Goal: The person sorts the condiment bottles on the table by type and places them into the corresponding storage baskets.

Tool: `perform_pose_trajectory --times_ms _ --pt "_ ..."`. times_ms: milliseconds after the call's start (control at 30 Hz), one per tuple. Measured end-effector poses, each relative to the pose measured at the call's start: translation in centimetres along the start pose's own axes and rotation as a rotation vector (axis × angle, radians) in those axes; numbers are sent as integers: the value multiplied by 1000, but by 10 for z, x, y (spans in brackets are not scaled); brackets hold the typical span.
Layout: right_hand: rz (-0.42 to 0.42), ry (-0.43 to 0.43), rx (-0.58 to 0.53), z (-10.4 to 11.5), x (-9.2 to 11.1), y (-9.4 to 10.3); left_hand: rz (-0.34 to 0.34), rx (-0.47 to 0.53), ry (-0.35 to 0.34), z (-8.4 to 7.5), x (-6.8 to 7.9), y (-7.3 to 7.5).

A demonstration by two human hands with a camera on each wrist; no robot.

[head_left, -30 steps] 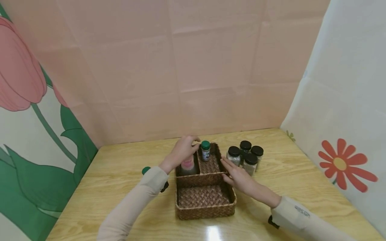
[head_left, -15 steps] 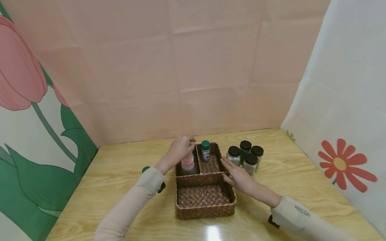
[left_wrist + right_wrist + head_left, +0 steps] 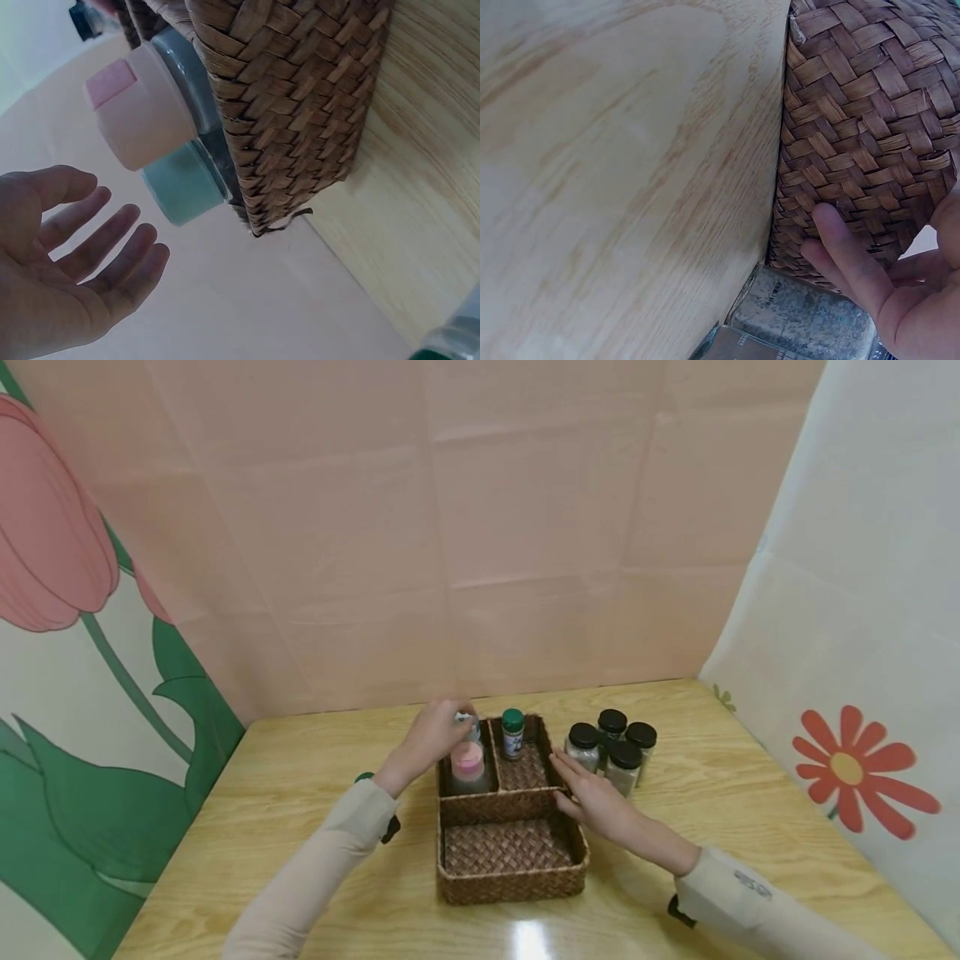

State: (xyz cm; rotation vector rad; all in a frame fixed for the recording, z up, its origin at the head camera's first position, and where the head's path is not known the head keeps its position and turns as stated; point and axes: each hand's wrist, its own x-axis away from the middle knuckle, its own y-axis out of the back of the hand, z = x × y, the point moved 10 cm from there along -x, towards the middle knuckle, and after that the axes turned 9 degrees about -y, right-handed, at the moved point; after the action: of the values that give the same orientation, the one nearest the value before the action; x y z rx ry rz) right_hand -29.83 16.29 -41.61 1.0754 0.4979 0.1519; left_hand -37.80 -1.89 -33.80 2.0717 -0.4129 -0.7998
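A brown woven basket with three compartments stands on the table. In its back left compartment are a jar with a pink cap and, behind it, one with a teal cap. My left hand hovers beside these caps; the left wrist view shows its fingers loosely bent, apart from both and holding nothing. A small bottle with a green cap is upright in the back right compartment. My right hand rests on the basket's right wall, its fingers extended against the weave.
Several jars with black lids stand close together right of the basket, near my right hand. Left of the basket, a green cap shows partly behind my left sleeve. A pink backdrop rises behind the wooden table.
My left hand has drawn back leftward from over the back left compartment, uncovering the pink cap and part of the teal-capped jar. The right hand stays on the basket wall.
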Motion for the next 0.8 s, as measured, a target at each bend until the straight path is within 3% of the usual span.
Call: perform_pose_trajectory --times_ms 200,533,800 --pt "-13 9 0 1 0 0 7 21 32 6 6 5" --pt "-24 14 29 1 -1 1 -35 -10 26 11 11 15" --pt "1 -6 15 -3 0 -2 -48 28 73 21 19 21"
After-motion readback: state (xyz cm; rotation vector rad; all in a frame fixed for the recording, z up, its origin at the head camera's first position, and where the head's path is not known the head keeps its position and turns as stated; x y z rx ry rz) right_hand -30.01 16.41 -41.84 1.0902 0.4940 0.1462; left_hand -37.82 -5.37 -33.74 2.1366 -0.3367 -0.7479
